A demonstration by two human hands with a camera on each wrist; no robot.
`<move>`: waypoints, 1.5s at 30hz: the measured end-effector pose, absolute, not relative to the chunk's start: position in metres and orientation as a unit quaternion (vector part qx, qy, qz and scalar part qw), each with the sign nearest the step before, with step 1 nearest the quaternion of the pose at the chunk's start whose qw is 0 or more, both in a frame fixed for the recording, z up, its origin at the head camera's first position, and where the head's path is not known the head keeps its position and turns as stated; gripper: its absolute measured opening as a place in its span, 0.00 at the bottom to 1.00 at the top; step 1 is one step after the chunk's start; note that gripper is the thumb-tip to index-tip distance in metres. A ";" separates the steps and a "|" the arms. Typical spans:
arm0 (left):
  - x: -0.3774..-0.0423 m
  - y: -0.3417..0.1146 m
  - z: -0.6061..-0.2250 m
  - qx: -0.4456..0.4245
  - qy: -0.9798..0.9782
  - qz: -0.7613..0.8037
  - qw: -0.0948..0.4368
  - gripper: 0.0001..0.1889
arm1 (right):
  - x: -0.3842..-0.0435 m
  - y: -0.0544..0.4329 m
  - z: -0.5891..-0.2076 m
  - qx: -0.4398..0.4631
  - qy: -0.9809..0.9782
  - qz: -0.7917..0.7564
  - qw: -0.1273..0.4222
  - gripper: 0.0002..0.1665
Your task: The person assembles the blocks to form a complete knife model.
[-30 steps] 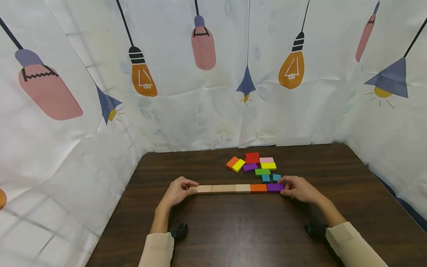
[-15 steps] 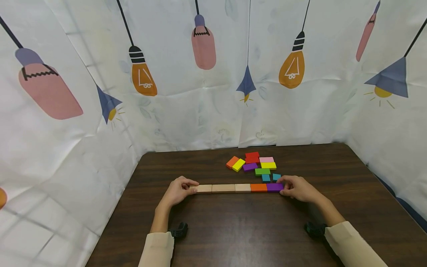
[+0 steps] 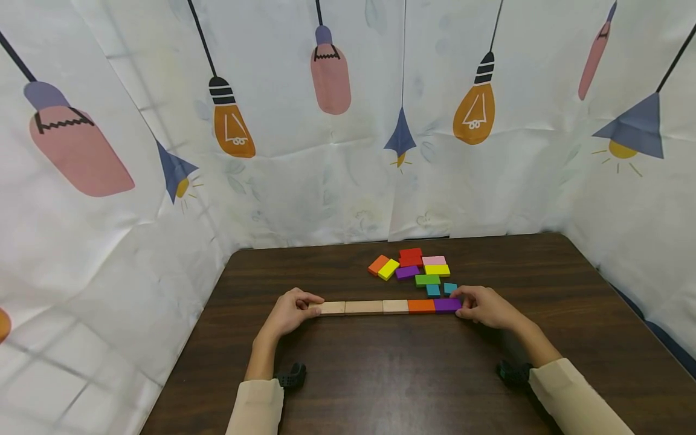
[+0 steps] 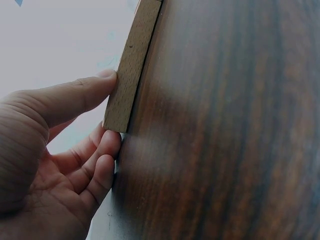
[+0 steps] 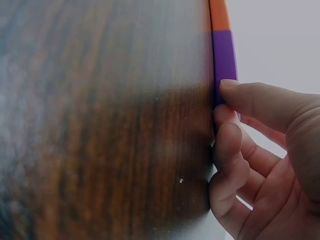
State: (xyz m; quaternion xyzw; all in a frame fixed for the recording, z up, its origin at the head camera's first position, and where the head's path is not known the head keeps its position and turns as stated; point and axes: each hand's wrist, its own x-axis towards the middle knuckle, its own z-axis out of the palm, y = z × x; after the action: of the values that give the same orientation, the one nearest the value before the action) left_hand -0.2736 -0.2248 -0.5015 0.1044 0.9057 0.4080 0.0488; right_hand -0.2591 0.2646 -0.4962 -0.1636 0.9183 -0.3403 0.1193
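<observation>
A straight row of blocks lies on the dark wooden table [image 3: 375,374], end to end from left to right. Its left part is a plain wooden block [image 3: 331,309], a second plain block [image 3: 364,307] and a paler short one [image 3: 395,307]. An orange block [image 3: 421,306] follows, then a purple block [image 3: 446,306] at the right end. My left hand [image 3: 287,312] pinches the outer wooden block, its thumb on the near side in the left wrist view. At the opposite end my right hand [image 3: 487,307] holds the purple block between thumb and fingers.
Behind the row lies a loose cluster: a green block [image 3: 428,280], two teal blocks, one at the left [image 3: 432,290], a purple block [image 3: 408,272], red blocks [image 3: 411,257], and yellow, orange and pink ones. A printed cloth [image 3: 337,187] hangs behind the table's back edge.
</observation>
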 end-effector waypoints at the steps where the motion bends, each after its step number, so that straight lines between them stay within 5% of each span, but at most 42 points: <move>1: -0.274 -0.225 -0.502 0.104 0.905 0.409 0.049 0.09 | -0.259 0.265 -0.496 -0.164 0.918 -0.340 0.119 0.20; 19: -0.275 -0.227 -0.503 0.105 0.906 0.407 0.048 0.10 | -0.265 0.273 -0.485 -0.168 0.914 -0.355 0.101 0.20; 36: -0.275 -0.227 -0.503 0.103 0.904 0.413 0.047 0.09 | -0.309 0.270 -0.481 -0.101 0.909 -0.402 0.044 0.18; 45: -0.275 -0.227 -0.503 0.104 0.905 0.411 0.046 0.09 | -0.333 0.272 -0.495 -0.111 0.911 -0.393 0.057 0.20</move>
State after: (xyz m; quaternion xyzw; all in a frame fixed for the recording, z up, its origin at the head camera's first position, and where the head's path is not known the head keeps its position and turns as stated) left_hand -0.2745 -0.2265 -0.5028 0.1038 0.9048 0.4105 0.0459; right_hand -0.3331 0.2717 -0.4949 -0.1114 0.9108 -0.3935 0.0574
